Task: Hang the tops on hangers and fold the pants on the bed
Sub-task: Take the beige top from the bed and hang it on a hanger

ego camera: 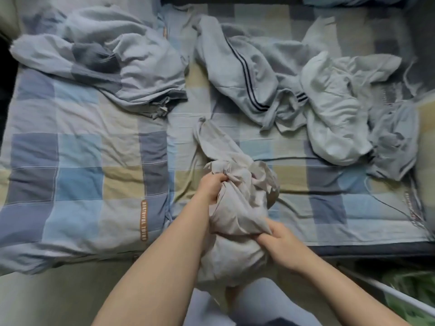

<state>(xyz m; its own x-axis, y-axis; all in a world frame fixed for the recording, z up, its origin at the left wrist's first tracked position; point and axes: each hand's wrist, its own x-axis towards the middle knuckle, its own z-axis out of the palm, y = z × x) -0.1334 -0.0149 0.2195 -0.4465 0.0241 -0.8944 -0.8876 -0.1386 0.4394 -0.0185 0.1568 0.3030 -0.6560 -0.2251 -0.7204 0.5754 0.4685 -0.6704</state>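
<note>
You gripped the bunched beige garment [237, 203] in both fists over the checked quilt [82, 161] — left hand [213, 187] high, right hand [280, 241] lower. Beyond lay striped grey pants [237, 74], a white garment [334, 118] and a blue-grey top [131, 67] — all crumpled.

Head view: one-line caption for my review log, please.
Left hand and right hand grip a bunched beige garment above the checked bedspread; crumpled clothes lie beyond.

We see dim, flat, cool light, with soft shadows in the folds of the checked quilt [77, 161] on the bed [364, 251]. Edges bend and smear, worst at right.
</note>
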